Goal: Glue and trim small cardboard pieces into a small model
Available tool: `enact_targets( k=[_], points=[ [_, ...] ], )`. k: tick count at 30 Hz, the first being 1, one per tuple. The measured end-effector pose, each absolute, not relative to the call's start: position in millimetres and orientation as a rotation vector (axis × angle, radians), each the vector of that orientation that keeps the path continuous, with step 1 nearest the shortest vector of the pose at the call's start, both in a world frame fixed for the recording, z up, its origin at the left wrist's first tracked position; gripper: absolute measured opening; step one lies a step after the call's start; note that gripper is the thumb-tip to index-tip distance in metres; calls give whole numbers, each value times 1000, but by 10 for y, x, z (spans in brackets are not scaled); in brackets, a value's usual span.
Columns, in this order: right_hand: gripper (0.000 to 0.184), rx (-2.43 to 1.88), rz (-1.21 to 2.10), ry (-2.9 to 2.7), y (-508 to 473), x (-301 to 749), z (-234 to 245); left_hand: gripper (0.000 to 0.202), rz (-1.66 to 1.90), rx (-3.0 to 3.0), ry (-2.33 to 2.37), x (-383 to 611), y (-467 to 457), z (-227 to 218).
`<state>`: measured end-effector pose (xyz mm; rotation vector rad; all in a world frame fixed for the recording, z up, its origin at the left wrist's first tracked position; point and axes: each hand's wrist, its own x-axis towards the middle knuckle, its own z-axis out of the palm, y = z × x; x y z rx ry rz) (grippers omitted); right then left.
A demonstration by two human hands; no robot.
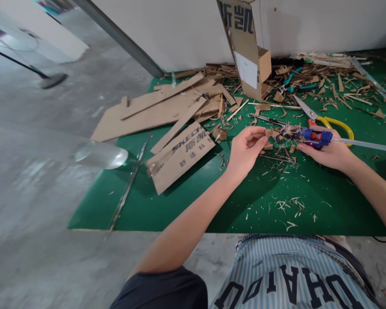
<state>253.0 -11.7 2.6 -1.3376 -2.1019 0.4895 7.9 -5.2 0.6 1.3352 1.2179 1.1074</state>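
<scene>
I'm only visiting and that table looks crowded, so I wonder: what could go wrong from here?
The left hand pinches a small cardboard piece near the front of the blue glue gun in the right hand; if the gun is hot, skin might burn. Stringy debris appears stuck around the gun's front and might come off onto that piece. Scissors lie just beyond the right hand, which might knock them.

You held a blue glue gun (323,137) nearly level, its nozzle end pointing left. Pale, stringy debris (292,132) matted its front, an orange-red part showed in its body, and a small red light glowed low on it. A translucent glue stick (368,144) jutted from its rear. Just left of the nozzle, you pinched a small brown cardboard piece (268,133).
</scene>
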Motion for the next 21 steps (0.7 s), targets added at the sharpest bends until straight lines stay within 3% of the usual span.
enact_targets(
  k=[21],
  points=[
    [26,-1235,569,-2130,-145,2476,29,22,1060,1358,1221,98,-48,-19]
  ],
)
